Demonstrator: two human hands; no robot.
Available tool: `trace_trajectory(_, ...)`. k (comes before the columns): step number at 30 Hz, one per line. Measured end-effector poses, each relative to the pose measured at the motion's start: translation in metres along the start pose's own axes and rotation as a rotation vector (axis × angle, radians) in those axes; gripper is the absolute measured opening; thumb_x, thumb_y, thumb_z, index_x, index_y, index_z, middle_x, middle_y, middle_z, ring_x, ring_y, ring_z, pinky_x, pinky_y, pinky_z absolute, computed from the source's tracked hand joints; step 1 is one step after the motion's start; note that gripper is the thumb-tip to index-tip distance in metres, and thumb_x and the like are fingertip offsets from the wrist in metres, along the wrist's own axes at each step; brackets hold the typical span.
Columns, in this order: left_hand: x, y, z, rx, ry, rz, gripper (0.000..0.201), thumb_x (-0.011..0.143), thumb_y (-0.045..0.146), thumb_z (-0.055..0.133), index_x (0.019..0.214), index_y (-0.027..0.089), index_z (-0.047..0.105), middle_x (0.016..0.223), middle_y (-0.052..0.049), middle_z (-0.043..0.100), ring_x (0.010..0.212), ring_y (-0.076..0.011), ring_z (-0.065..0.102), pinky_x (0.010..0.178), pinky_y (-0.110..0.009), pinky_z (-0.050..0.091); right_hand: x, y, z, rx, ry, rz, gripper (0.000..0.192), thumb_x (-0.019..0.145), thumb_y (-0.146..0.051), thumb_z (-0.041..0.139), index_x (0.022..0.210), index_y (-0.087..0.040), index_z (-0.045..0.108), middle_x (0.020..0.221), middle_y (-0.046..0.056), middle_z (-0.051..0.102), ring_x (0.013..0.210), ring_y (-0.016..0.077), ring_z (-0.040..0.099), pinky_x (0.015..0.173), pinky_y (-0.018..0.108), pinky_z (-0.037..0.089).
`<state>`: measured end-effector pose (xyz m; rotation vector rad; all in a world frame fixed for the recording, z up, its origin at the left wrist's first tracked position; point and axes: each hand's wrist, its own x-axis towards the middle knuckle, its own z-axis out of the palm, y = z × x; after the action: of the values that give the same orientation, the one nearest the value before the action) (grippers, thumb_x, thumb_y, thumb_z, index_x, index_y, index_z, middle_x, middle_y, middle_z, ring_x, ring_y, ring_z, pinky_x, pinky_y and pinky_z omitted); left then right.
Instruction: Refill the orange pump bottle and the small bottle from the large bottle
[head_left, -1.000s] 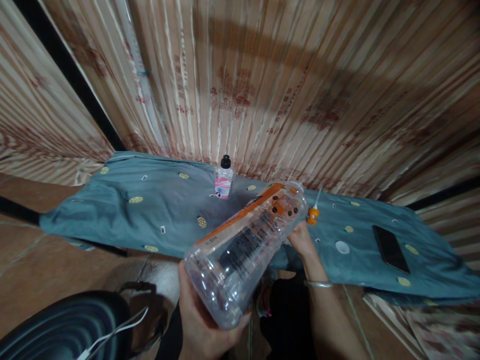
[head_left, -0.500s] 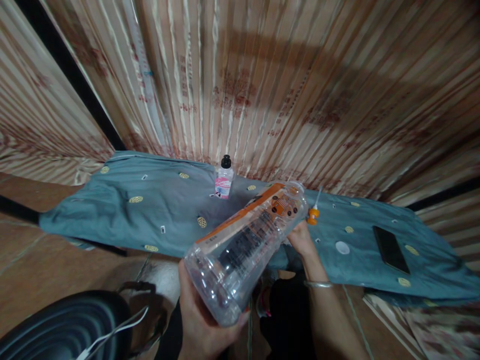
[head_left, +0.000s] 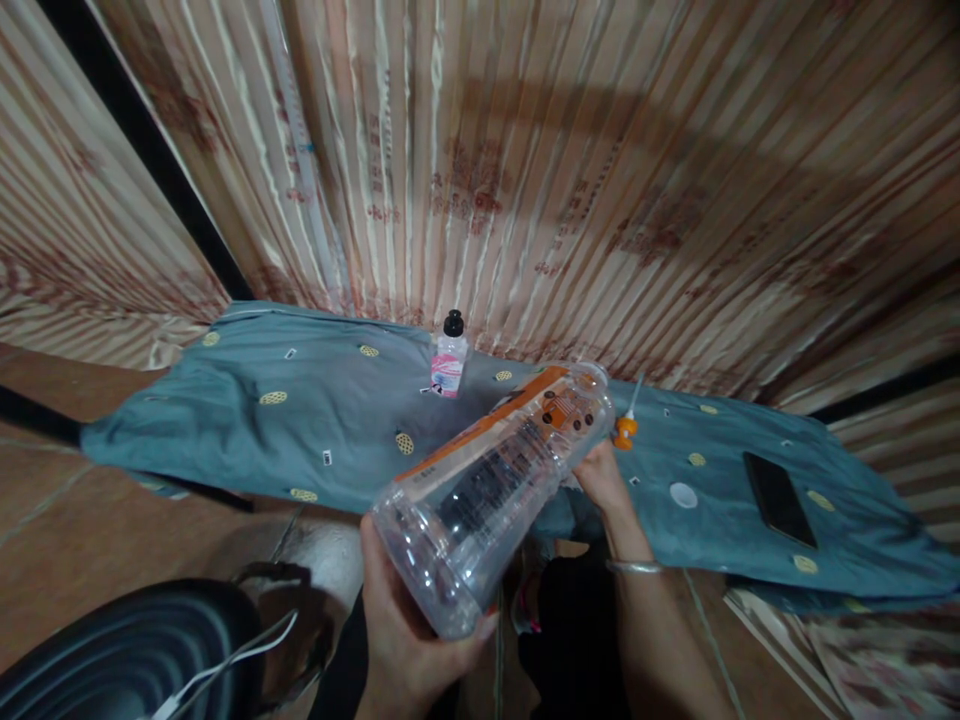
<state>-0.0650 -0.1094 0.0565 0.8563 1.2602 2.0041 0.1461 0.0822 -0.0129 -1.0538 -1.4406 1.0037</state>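
Note:
A big clear plastic bottle (head_left: pixel 487 500) with an orange and beige label lies tilted across my two hands, its base toward me and its neck pointing up to the right. My left hand (head_left: pixel 416 640) cups the base, thumb and fingers on opposite sides. Under the neck end, my right hand (head_left: pixel 598 475) is wrapped around the bottle, with its fingers mostly hidden behind it. Just right of the neck is an orange pump top with a pale tube (head_left: pixel 626 428) on the cloth. A small bottle with a black cap (head_left: pixel 448 360) and pink label stands behind.
A teal pineapple-print cloth (head_left: pixel 210 400) covers the low surface. On its right are a white disc (head_left: pixel 683 495) and a dark phone (head_left: pixel 778 498). A pleated curtain (head_left: pixel 510 200) hangs behind. A round black ribbed seat (head_left: pixel 135 650) with a white cable (head_left: pixel 247 650) stands at lower left.
Almost nothing differs. The bottle's base has risen very slightly in my left hand, and the view has shifted a little. Both hands keep their hold.

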Motion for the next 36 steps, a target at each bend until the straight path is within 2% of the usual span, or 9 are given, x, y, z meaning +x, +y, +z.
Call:
trace_trajectory(7,0.003,-0.002,-0.002,0.026,-0.075,0.009,0.073,0.043,0.026,0.095,0.109,0.019,0.064,0.086,-0.003,0.074,0.075,-0.0245,0.076,0.066,-0.031,0.063,-0.001,-0.008,0.003,-0.035,-0.013,-0.019,0.069,0.064,-0.052,0.090,0.121,-0.021,0.067,0.128,0.013,0.075,0.119,0.0351,0.071,0.109,0.052,0.055)
trace_trajectory(10,0.002,-0.001,0.001,-0.007,0.015,0.010,0.065,0.041,0.023,0.094,0.098,0.020,0.064,0.079,0.001,0.071,0.066,-0.0194,0.072,0.060,-0.026,0.061,0.000,-0.009,0.003,-0.051,-0.007,-0.036,0.068,0.066,-0.050,0.090,0.123,-0.022,0.066,0.127,0.012,0.076,0.118,0.0335,0.071,0.109,0.051,0.055)
trace_trajectory(13,0.002,0.003,0.004,-0.009,0.014,0.015,0.059,0.040,0.021,0.093,0.090,0.021,0.061,0.075,0.001,0.071,0.062,-0.0189,0.071,0.058,-0.026,0.061,0.001,-0.006,0.002,-0.064,-0.009,-0.040,0.062,0.066,-0.049,0.089,0.118,-0.022,0.068,0.128,0.012,0.076,0.119,0.0333,0.071,0.109,0.051,0.054)
trace_trajectory(16,0.005,0.003,-0.001,0.045,-0.025,0.071,0.058,0.044,0.024,0.093,0.091,0.021,0.059,0.076,0.001,0.071,0.063,-0.0202,0.072,0.057,-0.027,0.061,0.001,-0.002,0.001,-0.078,-0.004,-0.016,0.057,0.064,-0.050,0.089,0.110,-0.022,0.070,0.124,0.013,0.077,0.115,0.0340,0.072,0.109,0.053,0.054)
trace_trajectory(22,0.012,-0.007,-0.018,0.181,-0.218,0.225,0.064,0.053,0.023,0.093,0.107,0.020,0.058,0.084,-0.003,0.075,0.066,-0.0239,0.075,0.059,-0.030,0.063,0.002,0.000,0.001,-0.074,0.015,0.020,0.054,0.062,-0.050,0.089,0.105,-0.022,0.069,0.120,0.012,0.078,0.109,0.0333,0.074,0.104,0.051,0.057)
trace_trajectory(25,0.009,-0.009,-0.016,0.145,-0.174,0.154,0.066,0.047,0.022,0.095,0.104,0.018,0.061,0.083,-0.003,0.074,0.067,-0.0252,0.075,0.060,-0.032,0.063,0.002,-0.001,0.002,-0.056,0.022,0.032,0.062,0.060,-0.049,0.090,0.111,-0.023,0.068,0.114,0.010,0.080,0.103,0.0324,0.075,0.099,0.049,0.059)
trace_trajectory(28,0.000,-0.007,-0.005,0.037,0.017,-0.027,0.070,0.043,0.031,0.097,0.103,0.017,0.064,0.085,-0.004,0.072,0.074,-0.0245,0.073,0.066,-0.033,0.063,0.001,-0.001,0.003,-0.032,0.017,0.034,0.065,0.059,-0.051,0.091,0.113,-0.023,0.067,0.113,0.010,0.080,0.103,0.0333,0.076,0.097,0.050,0.060)
trace_trajectory(30,-0.006,-0.005,0.002,-0.021,0.079,-0.105,0.072,0.043,0.038,0.098,0.103,0.018,0.064,0.086,-0.002,0.069,0.075,-0.0227,0.070,0.067,-0.032,0.061,0.001,0.000,0.003,-0.024,0.018,0.035,0.065,0.059,-0.052,0.091,0.112,-0.024,0.067,0.113,0.010,0.080,0.103,0.0335,0.076,0.097,0.050,0.060)
trace_trajectory(36,-0.009,-0.004,0.006,-0.062,0.074,-0.135,0.071,0.046,0.039,0.097,0.105,0.019,0.064,0.085,-0.001,0.066,0.074,-0.0189,0.065,0.065,-0.028,0.057,0.002,0.001,0.002,-0.008,0.029,0.042,0.066,0.057,-0.053,0.093,0.111,-0.024,0.066,0.112,0.009,0.081,0.103,0.0321,0.076,0.098,0.049,0.060)
